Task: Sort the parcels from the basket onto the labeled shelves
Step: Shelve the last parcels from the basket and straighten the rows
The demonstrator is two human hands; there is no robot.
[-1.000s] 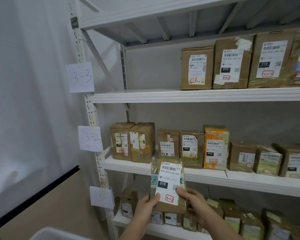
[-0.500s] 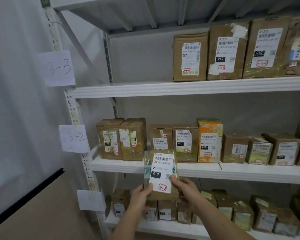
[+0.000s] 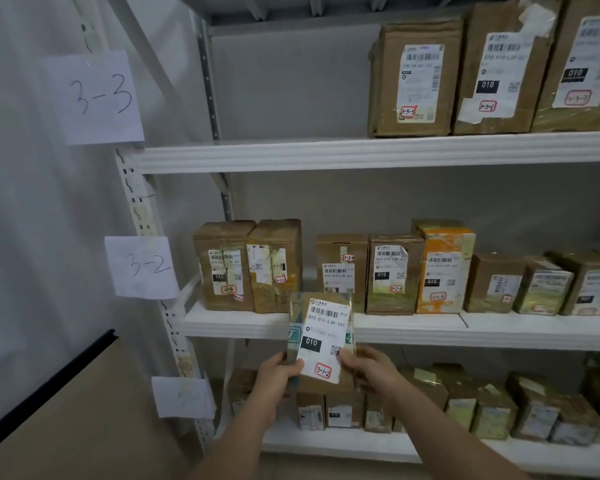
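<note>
You grip one parcel [image 3: 321,336] with your left hand [image 3: 277,377] and right hand [image 3: 373,372], upright before the middle shelf's [image 3: 499,329] front edge. Its sticker reads 3-1-2, so lower it to the bottom shelf [image 3: 326,443], likely 3-1. Three shelves, three paper tags; the middle shelf shows about nine parcels and the top shelf [image 3: 361,152] three.

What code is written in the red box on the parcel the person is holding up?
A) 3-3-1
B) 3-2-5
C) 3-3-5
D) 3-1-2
D: the red-boxed mark at the bottom of the label on the parcel, held by the left hand and right hand, reads 3-1-2.
</note>
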